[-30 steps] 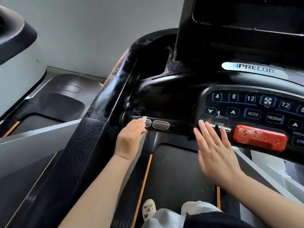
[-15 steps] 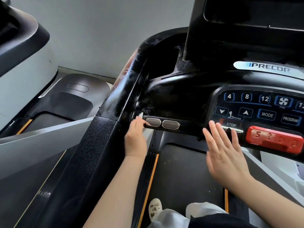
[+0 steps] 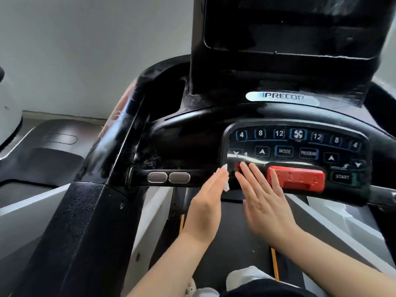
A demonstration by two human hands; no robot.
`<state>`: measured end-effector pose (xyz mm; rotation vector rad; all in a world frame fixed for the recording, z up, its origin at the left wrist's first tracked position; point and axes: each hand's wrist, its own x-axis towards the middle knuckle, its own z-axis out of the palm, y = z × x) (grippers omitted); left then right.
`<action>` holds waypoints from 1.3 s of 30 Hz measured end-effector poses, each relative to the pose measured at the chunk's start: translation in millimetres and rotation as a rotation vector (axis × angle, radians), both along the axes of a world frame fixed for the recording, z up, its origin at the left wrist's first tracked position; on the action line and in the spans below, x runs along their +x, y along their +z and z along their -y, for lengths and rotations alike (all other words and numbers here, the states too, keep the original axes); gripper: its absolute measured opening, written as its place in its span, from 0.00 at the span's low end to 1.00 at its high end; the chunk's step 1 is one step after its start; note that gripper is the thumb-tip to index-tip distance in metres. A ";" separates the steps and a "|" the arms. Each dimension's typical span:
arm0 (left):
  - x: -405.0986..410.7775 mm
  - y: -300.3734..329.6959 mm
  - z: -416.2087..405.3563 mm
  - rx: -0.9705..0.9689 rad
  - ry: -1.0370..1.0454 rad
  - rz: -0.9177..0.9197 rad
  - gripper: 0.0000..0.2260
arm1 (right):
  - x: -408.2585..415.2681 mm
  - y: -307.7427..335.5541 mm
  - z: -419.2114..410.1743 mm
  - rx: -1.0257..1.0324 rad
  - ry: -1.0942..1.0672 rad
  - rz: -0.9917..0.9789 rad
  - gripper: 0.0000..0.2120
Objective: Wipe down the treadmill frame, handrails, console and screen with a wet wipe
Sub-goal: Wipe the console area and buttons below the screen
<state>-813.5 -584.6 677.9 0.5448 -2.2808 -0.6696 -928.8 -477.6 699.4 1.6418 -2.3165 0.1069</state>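
Observation:
The black treadmill console fills the view, with its keypad, a red stop bar and a dark screen above. My left hand is edge-on at the keypad's left edge with its fingers straight. It holds a white wet wipe on its palm side, and its thumb is hidden. My right hand lies flat beside it, fingers straight, with its fingertips on the keypad's lower edge left of the stop bar.
A short grip bar with two silver sensors runs left of my hands to the thick black handrail post. The running belt lies below. A second treadmill deck stands at the left by the wall.
My left hand has slid right with the wipe, from the left end of the grip bar past the silver sensors to the keypad's edge. The right hand has kept its place on the console.

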 end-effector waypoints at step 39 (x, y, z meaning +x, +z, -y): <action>-78.1 36.0 24.8 -0.486 0.054 0.243 0.22 | -55.3 20.6 -23.5 -0.066 -0.242 0.041 0.29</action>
